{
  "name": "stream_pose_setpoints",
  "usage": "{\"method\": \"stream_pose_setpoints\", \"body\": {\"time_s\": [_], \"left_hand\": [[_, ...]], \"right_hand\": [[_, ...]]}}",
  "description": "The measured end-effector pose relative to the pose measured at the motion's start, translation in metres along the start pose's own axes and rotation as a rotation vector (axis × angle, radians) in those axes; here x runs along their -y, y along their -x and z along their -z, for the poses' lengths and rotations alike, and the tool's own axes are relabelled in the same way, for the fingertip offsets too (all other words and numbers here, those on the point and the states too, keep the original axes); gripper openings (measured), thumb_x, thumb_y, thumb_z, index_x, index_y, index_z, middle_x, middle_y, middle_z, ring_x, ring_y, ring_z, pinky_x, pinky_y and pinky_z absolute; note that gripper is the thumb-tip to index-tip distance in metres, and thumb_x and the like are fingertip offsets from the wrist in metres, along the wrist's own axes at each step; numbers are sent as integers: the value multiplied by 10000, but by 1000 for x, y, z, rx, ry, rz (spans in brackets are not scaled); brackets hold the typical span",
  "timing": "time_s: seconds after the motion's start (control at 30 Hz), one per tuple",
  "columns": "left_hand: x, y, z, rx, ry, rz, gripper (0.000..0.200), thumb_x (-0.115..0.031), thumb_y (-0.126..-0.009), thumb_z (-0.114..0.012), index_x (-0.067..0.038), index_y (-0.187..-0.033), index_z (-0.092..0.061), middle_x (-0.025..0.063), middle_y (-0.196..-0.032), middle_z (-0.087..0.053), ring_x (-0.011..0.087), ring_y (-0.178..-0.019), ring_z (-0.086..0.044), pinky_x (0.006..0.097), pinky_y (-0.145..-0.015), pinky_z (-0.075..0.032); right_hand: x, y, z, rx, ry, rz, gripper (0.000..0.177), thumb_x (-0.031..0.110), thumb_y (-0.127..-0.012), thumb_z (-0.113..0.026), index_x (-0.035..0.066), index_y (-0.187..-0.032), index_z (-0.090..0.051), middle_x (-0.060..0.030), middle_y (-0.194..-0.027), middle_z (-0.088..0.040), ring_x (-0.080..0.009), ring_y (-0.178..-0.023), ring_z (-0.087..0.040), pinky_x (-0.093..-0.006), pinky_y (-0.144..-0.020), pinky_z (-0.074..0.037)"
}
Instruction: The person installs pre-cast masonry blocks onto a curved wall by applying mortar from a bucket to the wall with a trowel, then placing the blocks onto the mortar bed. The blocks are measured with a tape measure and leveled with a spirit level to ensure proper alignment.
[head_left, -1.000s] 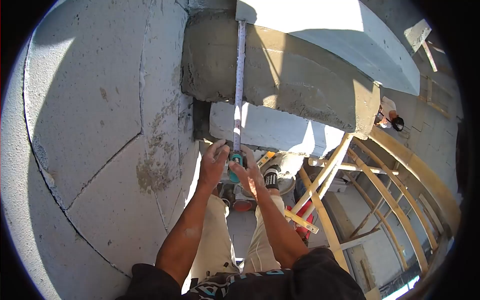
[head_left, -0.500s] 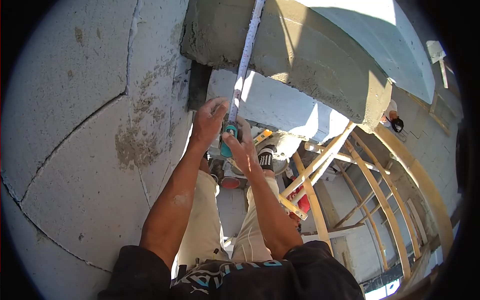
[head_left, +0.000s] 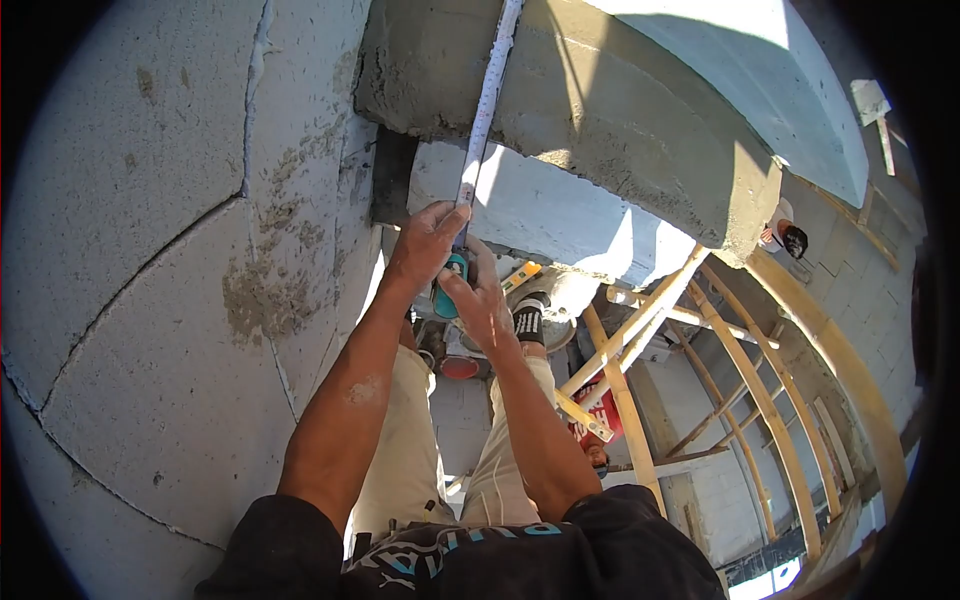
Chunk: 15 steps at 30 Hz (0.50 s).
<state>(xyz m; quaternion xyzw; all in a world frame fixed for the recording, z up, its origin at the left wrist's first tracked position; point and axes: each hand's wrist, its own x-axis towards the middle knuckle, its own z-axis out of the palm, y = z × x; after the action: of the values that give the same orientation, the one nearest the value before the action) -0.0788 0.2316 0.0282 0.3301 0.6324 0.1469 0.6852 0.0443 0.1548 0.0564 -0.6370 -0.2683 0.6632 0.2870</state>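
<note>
Your right hand (head_left: 482,300) is closed around the teal case (head_left: 452,288) of one tape measure; your left hand (head_left: 428,245) has thumb and fingertips together on its blade (head_left: 482,115), just above the case. The blade is pale, with printed markings and darker smudges, and lies partly in sun. It runs from the case past the pale block (head_left: 560,208) and across the grey beam (head_left: 620,130), up to the top edge of the view. The case sits between your hands, over the gap between your legs.

Count: two hands, both dusty; one case; one blade; one grey beam; one pale block below it; one pale slab (head_left: 740,70) above it. Two yellow bars are noted, the upper bar (head_left: 522,276) near your right hand, the lower bar (head_left: 584,415) beside your right forearm. One red round item (head_left: 459,368) lies below. Several timber poles (head_left: 745,360) stand to the right; exact number cannot be told. Two other people are visible: one in red (head_left: 598,415), one at upper right (head_left: 786,232).
</note>
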Motion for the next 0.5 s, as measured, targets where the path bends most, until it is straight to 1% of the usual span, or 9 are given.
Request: {"method": "stream_pose_setpoints", "body": {"time_s": [0.07,0.17,0.3,0.37,0.4,0.5], "left_hand": [[2,0,-3,19,103,33,416,-361,-985,-578,14,-1146,-656,65,-991,-676,106,-870,-603,250,-799,-482],[0,1,-6,34,171,65,394,-361,-1000,-559,1,-1124,-655,53,-959,-674,100,-855,-609,254,-797,-490],[1,2,-6,34,197,95,382,-359,-1006,-552,-3,-1108,-646,39,-902,-662,106,-830,-611,263,-762,-500],[3,4,-7,-7,166,51,375,-357,-1009,-539,-6,-1073,-655,39,-847,-664,116,-770,-611,267,-717,-495],[3,3,-8,-19,151,16,374,-356,-1010,-533,-7,-1056,-659,39,-819,-665,121,-740,-611,269,-694,-493],[7,-1,-9,16,293,61,348,-348,-1011,-543,-18,-1050,-646,30,-795,-639,122,-726,-609,262,-676,-488]], "right_hand": [[0,1,-1,-3,5,5,695,361,-858,-663,15,-1404,-405,-185,-1164,-604,-260,-1052,-592,-368,-916,-482],[-12,-2,1,32,30,10,737,340,-868,-669,21,-1443,-337,-199,-1181,-604,-253,-1062,-593,-360,-910,-486],[4,5,1,75,-148,-42,822,352,-883,-674,31,-1489,-220,-220,-1228,-584,-277,-1101,-591,-391,-951,-480],[17,10,5,121,-209,-60,870,373,-889,-680,36,-1504,-167,-234,-1257,-565,-294,-1145,-582,-417,-980,-472],[13,10,10,97,-55,-4,865,418,-877,-703,19,-1489,-239,-263,-1298,-536,-332,-1210,-557,-449,-1002,-465],[52,2,55,93,477,112,877,429,-851,-743,34,-1487,-285,-306,-1316,-542,-353,-1213,-561,-412,-965,-487]]}}
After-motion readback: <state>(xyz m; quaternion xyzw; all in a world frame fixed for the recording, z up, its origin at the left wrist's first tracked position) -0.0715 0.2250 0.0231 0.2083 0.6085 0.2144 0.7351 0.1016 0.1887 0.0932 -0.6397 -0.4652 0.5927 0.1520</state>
